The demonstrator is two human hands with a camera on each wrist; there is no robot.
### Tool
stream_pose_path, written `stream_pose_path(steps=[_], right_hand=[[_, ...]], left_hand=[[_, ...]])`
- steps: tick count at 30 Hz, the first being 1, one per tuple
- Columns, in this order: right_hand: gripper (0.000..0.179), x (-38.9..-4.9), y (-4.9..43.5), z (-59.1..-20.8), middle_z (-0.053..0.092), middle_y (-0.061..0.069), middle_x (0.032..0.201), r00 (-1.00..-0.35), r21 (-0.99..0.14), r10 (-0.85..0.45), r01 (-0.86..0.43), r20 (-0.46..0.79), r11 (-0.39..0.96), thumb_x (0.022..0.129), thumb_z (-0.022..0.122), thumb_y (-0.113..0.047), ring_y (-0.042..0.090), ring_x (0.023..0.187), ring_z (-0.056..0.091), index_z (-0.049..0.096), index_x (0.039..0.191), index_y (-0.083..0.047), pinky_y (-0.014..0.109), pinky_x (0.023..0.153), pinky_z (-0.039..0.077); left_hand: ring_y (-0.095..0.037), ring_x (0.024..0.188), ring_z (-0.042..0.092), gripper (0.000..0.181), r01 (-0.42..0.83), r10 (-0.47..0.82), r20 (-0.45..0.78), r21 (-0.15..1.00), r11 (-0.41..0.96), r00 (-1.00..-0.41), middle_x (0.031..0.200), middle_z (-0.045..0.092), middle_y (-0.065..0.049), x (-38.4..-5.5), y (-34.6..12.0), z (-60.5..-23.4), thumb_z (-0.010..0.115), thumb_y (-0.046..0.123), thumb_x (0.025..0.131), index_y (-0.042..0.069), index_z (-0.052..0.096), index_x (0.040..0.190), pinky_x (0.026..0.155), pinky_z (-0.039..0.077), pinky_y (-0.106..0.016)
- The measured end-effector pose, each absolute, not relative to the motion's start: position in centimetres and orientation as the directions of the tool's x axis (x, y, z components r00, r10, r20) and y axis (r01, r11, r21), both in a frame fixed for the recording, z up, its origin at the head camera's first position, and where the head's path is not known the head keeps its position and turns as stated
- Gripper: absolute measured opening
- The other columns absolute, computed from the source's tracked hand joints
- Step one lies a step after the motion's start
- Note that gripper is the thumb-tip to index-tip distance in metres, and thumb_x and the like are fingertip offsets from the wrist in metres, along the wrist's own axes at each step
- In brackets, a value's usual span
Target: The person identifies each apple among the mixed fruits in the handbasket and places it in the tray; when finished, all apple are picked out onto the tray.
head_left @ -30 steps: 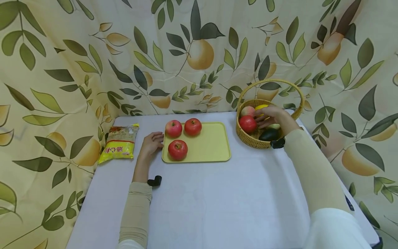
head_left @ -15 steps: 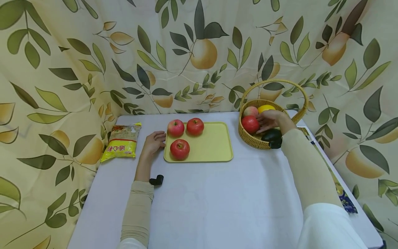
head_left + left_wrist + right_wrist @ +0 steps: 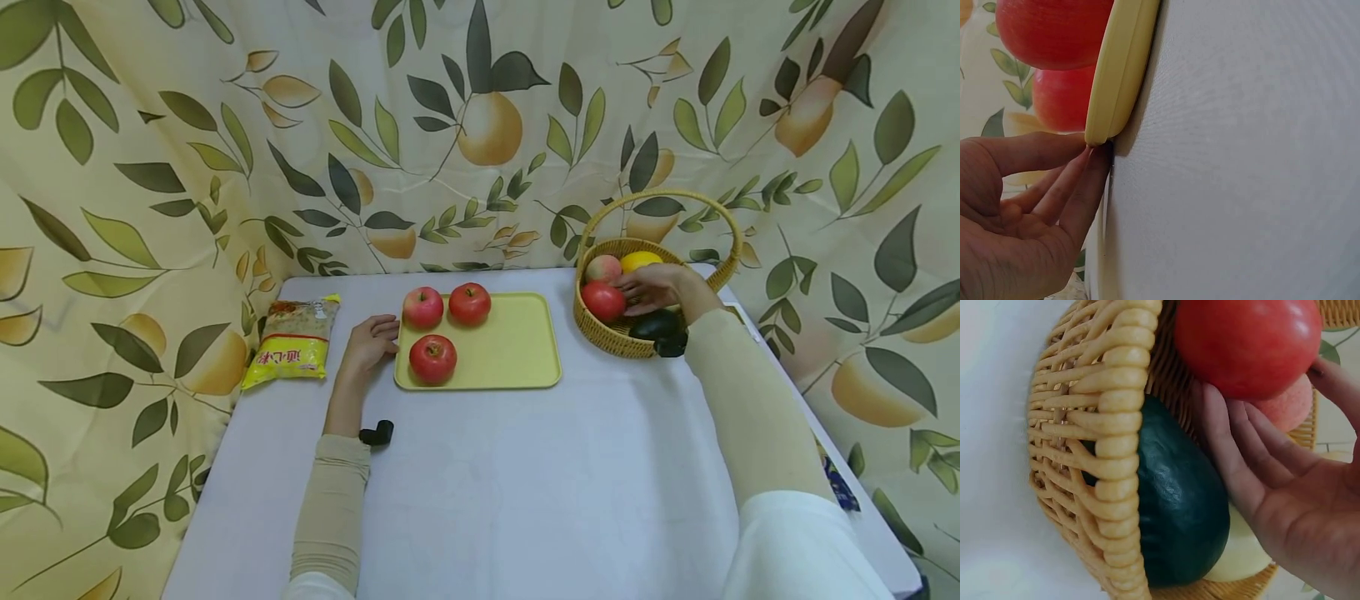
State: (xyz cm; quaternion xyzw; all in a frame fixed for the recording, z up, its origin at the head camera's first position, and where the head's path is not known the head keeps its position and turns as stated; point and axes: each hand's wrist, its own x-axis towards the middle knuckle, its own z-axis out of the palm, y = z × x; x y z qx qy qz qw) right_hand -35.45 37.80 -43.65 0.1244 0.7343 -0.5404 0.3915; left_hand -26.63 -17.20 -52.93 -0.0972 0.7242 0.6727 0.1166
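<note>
My left hand (image 3: 370,343) is at the left rim of a yellow tray (image 3: 517,342); in the left wrist view its thumb and fingertips pinch the rim. On the tray's left half sit three red apples (image 3: 432,359). My right hand (image 3: 654,289) reaches into a wicker basket (image 3: 596,333) at the back right. Its extended fingers (image 3: 1235,444) touch the underside of a smooth red round fruit (image 3: 1247,347), with the thumb off to one side. Around it lie a pinkish peach-like fruit (image 3: 603,267), a yellow fruit (image 3: 639,261) and a dark green avocado-shaped one (image 3: 1179,494).
A yellow printed snack bag (image 3: 292,342) lies left of the tray. The basket's tall handle (image 3: 660,193) arches over the fruit. Another packet (image 3: 838,483) shows partly behind the right sleeve at the table's right edge. A patterned cloth (image 3: 480,208) hangs behind the table.
My right hand has lowered into the basket and come up against the red fruit, uncovering more of the yellow one. My left hand stays at the tray's rim.
</note>
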Motion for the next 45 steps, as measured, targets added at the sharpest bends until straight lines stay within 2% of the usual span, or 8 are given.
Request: stream_pose_path(steps=[5,12,18,23,28,33,38,45], right_hand=[[0.035,-35.5,37.4,-43.2,0.051,0.011,0.12,-0.66,-0.701,-0.271,0.562,-0.7,0.439,0.104,0.062,-0.039,0.029,0.115,0.054,0.059,0.119,-0.007,0.047,0.112,0.045],[0.069,-35.2,37.0,-43.9,0.038,0.024,0.146,-0.67,-0.715,-0.255,0.619,-0.697,0.325,0.101,0.07,-0.029,0.042,0.119,0.058,0.032,0.15,0.002,0.053,0.106,0.049],[0.066,-35.0,37.3,-44.3,0.04,0.02,0.146,-0.671,-0.719,-0.26,0.635,-0.694,0.281,0.103,0.067,-0.024,0.04,0.118,0.061,0.027,0.15,-0.001,0.052,0.107,0.047],[0.072,-34.4,37.1,-44.2,0.025,0.023,0.162,-0.706,-0.743,-0.238,0.609,-0.667,0.278,0.104,0.065,-0.021,0.044,0.137,0.044,0.019,0.156,-0.001,0.053,0.108,0.045],[0.061,-33.9,36.9,-44.2,0.02,0.023,0.167,-0.747,-0.769,-0.199,0.582,-0.634,0.266,0.103,0.067,-0.021,0.046,0.144,0.035,0.032,0.149,-0.002,0.052,0.106,0.047],[0.046,-33.6,36.9,-44.0,0.032,0.019,0.157,-0.772,-0.782,-0.155,0.576,-0.616,0.239,0.101,0.07,-0.02,0.045,0.142,0.038,0.044,0.136,-0.005,0.051,0.105,0.049],[0.048,-33.1,37.0,-43.1,0.042,0.015,0.141,-0.822,-0.815,-0.094,0.529,-0.561,0.234,0.097,0.077,-0.024,0.044,0.132,0.047,0.049,0.132,-0.007,0.051,0.101,0.051],[0.051,-32.2,36.8,-42.0,0.042,0.014,0.141,-0.842,-0.834,-0.096,0.497,-0.53,0.239,0.094,0.08,-0.029,0.04,0.12,0.058,0.053,0.131,-0.007,0.049,0.101,0.052]], left_hand=[[-0.031,0.139,0.054,0.068,-0.288,0.007,-0.289,0.954,0.084,-0.957,0.151,0.055,-0.019,-26.5,-17.3,-52.9,0.056,-0.021,0.088,-0.001,0.046,0.153,0.088,0.055,-0.027],[-0.032,0.138,0.055,0.067,-0.287,-0.005,-0.288,0.953,0.096,-0.958,0.15,0.056,-0.02,-26.5,-17.4,-53.1,0.056,-0.02,0.087,-0.002,0.047,0.152,0.083,0.055,-0.024],[-0.032,0.139,0.054,0.067,-0.287,0.007,-0.288,0.954,0.085,-0.957,0.151,0.055,-0.02,-26.5,-17.4,-53.3,0.056,-0.02,0.088,-0.002,0.047,0.152,0.086,0.055,-0.025],[-0.033,0.14,0.054,0.067,-0.276,0.014,-0.278,0.958,0.08,-0.961,0.151,0.054,-0.022,-26.4,-17.4,-53.3,0.056,-0.02,0.088,-0.003,0.046,0.152,0.091,0.055,-0.029],[-0.032,0.138,0.055,0.067,-0.271,0.01,-0.273,0.959,0.085,-0.962,0.15,0.056,-0.021,-26.5,-17.4,-53.2,0.057,-0.021,0.087,-0.003,0.047,0.151,0.089,0.055,-0.027],[-0.034,0.138,0.055,0.068,-0.26,0.01,-0.262,0.962,0.087,-0.965,0.15,0.056,-0.023,-26.7,-17.4,-53.4,0.057,-0.022,0.085,-0.004,0.048,0.151,0.089,0.056,-0.027],[-0.035,0.138,0.055,0.07,-0.25,0.015,-0.252,0.964,0.085,-0.968,0.15,0.055,-0.025,-26.8,-17.3,-53.5,0.058,-0.024,0.084,-0.005,0.047,0.15,0.088,0.056,-0.024],[-0.035,0.138,0.055,0.069,-0.253,0.017,-0.256,0.962,0.104,-0.966,0.15,0.055,-0.024,-26.8,-17.2,-53.5,0.059,-0.021,0.085,-0.005,0.046,0.151,0.084,0.055,-0.022]])
